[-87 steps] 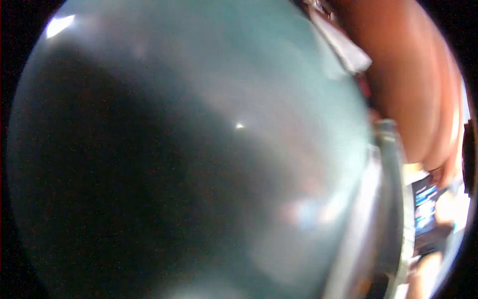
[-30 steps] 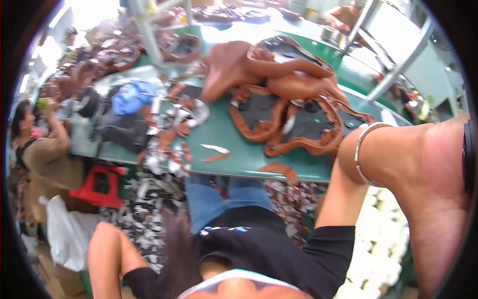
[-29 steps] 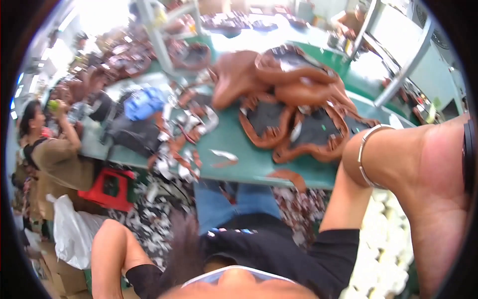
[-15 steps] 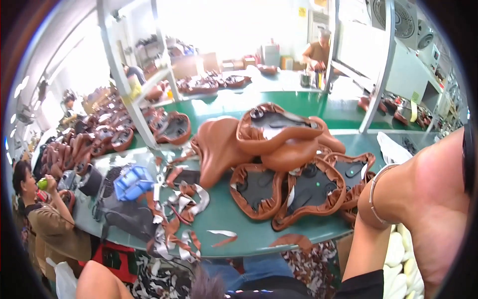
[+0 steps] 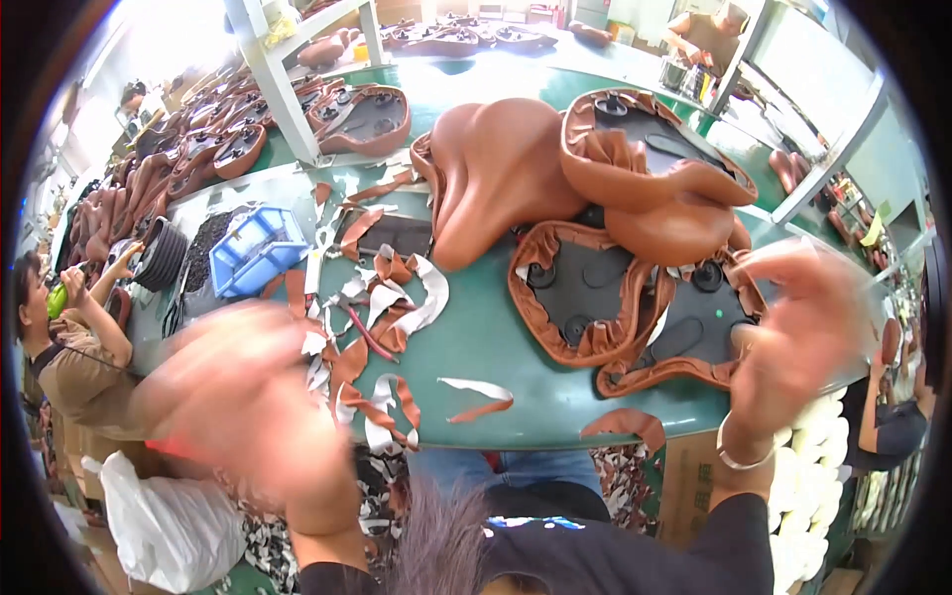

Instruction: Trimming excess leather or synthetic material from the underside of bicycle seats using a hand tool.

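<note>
My left hand (image 5: 243, 392) hovers over the left part of the green table (image 5: 464, 342), close to a blue plastic bin (image 5: 260, 253). Motion smears its fingers. At the table's right edge, my right hand (image 5: 803, 327) is beside an upturned brown saddle (image 5: 684, 322); its fingers are blurred too, and whether it touches the saddle cannot be told. A smooth brown saddle (image 5: 506, 169) lies top side up in the middle. Right of it, another saddle (image 5: 684, 213) is stacked on the pile. One more upturned saddle (image 5: 575, 293) shows its black underside and gathered cover edge.
Brown and white cut strips (image 5: 397, 307) litter the table's left half. A white post (image 5: 273, 84) rises at the far edge. Many saddles (image 5: 149, 178) are heaped at far left. A co-worker (image 5: 84, 347) sits left, holding something green. A white plastic bag (image 5: 169, 521) hangs below.
My left hand has come into view over the left of the table. My right hand has dropped from close to the camera toward the saddles. The view has tilted downward.
</note>
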Demonstrator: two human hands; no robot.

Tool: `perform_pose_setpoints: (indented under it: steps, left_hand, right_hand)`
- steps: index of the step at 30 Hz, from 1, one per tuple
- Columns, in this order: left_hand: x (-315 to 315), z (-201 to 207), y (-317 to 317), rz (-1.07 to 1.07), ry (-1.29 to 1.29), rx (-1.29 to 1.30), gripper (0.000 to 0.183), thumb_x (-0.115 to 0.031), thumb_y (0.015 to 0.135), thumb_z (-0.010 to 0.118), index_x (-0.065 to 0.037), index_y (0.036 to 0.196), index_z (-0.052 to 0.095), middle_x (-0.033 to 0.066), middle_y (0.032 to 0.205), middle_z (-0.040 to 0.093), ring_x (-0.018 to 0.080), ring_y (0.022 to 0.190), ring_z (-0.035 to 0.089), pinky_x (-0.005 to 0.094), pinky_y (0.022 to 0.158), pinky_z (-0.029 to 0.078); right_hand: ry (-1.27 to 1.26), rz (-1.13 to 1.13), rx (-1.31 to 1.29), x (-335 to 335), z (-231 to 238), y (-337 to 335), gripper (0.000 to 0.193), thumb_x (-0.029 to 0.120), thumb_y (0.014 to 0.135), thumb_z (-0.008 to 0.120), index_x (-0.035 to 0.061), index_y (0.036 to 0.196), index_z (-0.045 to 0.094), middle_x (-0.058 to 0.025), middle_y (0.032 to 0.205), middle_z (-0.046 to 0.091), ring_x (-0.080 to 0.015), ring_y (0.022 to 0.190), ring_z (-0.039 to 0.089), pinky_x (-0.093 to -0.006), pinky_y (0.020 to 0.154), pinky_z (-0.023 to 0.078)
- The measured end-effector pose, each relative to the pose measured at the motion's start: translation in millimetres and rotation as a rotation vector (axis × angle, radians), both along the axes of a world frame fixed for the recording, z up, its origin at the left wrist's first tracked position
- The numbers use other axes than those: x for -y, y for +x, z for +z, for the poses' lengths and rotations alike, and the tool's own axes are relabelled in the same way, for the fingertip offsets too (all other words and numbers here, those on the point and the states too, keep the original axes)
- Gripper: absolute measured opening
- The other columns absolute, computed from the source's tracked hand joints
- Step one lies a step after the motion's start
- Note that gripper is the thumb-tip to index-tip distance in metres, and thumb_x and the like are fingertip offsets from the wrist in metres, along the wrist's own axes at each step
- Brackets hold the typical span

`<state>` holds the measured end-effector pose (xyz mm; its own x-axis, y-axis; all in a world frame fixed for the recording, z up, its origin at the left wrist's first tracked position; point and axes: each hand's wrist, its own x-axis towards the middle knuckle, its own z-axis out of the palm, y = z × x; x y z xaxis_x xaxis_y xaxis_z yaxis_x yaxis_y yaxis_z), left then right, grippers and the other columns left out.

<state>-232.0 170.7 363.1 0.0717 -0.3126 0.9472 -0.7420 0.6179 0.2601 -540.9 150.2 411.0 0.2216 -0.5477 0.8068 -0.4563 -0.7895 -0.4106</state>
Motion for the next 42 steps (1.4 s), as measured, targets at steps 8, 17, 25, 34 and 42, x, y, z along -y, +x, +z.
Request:
perform_pose_setpoints:
  steps: [8,17,25,34,42]
  left_hand:
    - [130.1,-167.6,-89.4,-0.544,1.092,-0.386,0.072,-0.039,0.088,0.061,0.004,0.139,0.033,0.0241,0.136,0.042,0.0298,0.125,0.045,0.0353,0.105,0.034]
    - [102.4,-142.6,-65.2,-0.952,1.19,-0.744,0.038,-0.012,0.081,0.066,-0.006,0.113,0.047,0.0095,0.1,0.056,0.0165,0.094,0.055,0.0287,0.082,0.044]
    - [81.7,-184.9,-44.9,-0.549,1.053,-0.73,0.032,-0.019,0.091,0.052,0.0,0.117,0.054,0.0073,0.108,0.057,0.0175,0.103,0.053,0.0314,0.095,0.038]
    - [84.8,-179.2,-59.5,-0.306,1.194,-0.796,0.036,-0.031,0.088,0.055,-0.006,0.113,0.058,0.0048,0.115,0.056,0.0192,0.106,0.054,0.0351,0.087,0.046]
    - [74.1,-173.8,-64.0,-0.262,1.194,-0.692,0.038,-0.036,0.088,0.056,-0.009,0.114,0.055,0.0027,0.115,0.051,0.0173,0.111,0.047,0.0335,0.091,0.037]
  right_hand:
    - [0.194,-0.412,-0.815,-3.7,-166.7,21.0,0.033,0.011,0.069,0.065,0.0154,0.102,0.064,-0.0074,0.125,0.047,-0.0291,0.121,0.04,-0.0476,0.093,0.032]
    - [0.255,-0.145,-0.606,-23.3,-176.6,-5.6,0.022,0.006,0.065,0.066,0.0123,0.084,0.06,-0.0078,0.113,0.049,-0.0316,0.119,0.042,-0.0522,0.101,0.033]
    - [0.232,-0.071,-0.217,-87.5,-158.4,-48.6,0.021,0.006,0.073,0.07,0.008,0.094,0.066,-0.0075,0.102,0.062,-0.0256,0.097,0.061,-0.0357,0.077,0.046]
    - [0.601,-1.198,0.801,-250.4,-358.2,-200.8,0.011,0.009,0.086,0.06,0.0006,0.092,0.063,-0.003,0.072,0.063,-0.0059,0.062,0.054,-0.0229,0.058,0.044]
    - [1.214,-1.361,0.576,-299.4,-565.9,-146.4,0.016,0.022,0.084,0.054,0.0101,0.087,0.064,-0.0183,0.083,0.066,-0.0392,0.081,0.063,-0.0491,0.071,0.049]
